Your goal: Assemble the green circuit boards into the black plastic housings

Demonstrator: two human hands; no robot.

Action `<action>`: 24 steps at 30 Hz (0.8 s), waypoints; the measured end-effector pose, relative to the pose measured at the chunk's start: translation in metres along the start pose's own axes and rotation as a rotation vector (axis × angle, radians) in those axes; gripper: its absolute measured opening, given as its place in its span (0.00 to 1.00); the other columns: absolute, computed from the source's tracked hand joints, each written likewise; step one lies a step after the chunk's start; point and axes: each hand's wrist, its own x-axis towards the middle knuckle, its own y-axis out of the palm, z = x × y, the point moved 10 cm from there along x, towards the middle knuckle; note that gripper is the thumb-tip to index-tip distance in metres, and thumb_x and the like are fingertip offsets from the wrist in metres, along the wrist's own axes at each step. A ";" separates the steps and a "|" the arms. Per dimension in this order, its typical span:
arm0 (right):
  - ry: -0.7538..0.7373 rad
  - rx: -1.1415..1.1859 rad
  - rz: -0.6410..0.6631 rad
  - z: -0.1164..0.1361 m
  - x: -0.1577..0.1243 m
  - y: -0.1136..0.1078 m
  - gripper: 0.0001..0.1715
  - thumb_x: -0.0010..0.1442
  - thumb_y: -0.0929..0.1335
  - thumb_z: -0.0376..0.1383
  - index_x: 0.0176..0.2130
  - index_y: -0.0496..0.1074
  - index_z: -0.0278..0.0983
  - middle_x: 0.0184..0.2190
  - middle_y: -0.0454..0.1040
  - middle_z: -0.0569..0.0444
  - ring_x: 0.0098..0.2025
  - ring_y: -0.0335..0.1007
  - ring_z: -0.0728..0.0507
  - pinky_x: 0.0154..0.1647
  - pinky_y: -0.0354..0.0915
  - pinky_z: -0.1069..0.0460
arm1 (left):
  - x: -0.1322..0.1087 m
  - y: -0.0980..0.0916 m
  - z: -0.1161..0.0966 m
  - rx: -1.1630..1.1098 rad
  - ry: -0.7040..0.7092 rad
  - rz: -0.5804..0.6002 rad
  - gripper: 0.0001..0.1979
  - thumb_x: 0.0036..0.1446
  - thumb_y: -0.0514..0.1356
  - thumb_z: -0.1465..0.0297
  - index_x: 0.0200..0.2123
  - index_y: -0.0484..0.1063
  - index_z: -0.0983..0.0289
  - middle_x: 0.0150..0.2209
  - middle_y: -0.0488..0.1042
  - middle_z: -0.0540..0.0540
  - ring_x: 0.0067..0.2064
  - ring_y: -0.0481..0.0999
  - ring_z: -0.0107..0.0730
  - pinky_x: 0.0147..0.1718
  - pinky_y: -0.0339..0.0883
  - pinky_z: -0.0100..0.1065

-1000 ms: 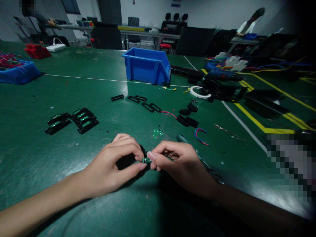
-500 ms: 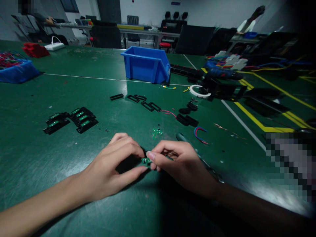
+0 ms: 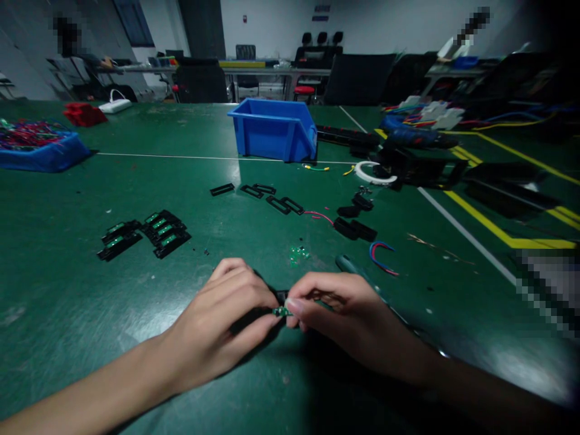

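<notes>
Between my hands is a small green circuit board (image 3: 281,312), with a black plastic piece (image 3: 281,296) right behind it, mostly hidden by fingers. My right hand (image 3: 339,320) pinches the board's right end between thumb and fingers. The thumb and forefinger of my left hand (image 3: 226,308) close on the board's left end; whether they also grip the black piece I cannot tell. Beyond the hands lie several loose green boards (image 3: 299,256). To the left sit several black housings (image 3: 165,232) with green boards in them. A green-handled tool (image 3: 348,266) lies partly under my right hand.
An open blue bin (image 3: 274,136) stands at the back. Black rectangular frames (image 3: 278,205), black housings (image 3: 353,229) and a blue and red wire (image 3: 378,260) lie beyond my hands. Far left is a blue tray (image 3: 49,158) of wires; a power drill (image 3: 417,138) rests at right.
The view has shifted, so everything appears slightly lower and further right. My left thumb and forefinger have drawn closer together at the board. More of the black piece behind it shows.
</notes>
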 end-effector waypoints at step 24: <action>-0.304 -0.238 -0.123 0.017 -0.001 -0.012 0.06 0.65 0.69 0.31 0.42 0.78 0.37 0.39 0.79 0.51 0.41 0.75 0.46 0.44 0.70 0.52 | -0.005 0.015 0.026 0.187 -0.229 0.155 0.07 0.66 0.59 0.66 0.44 0.72 0.63 0.43 0.71 0.57 0.46 0.68 0.39 0.49 0.60 0.44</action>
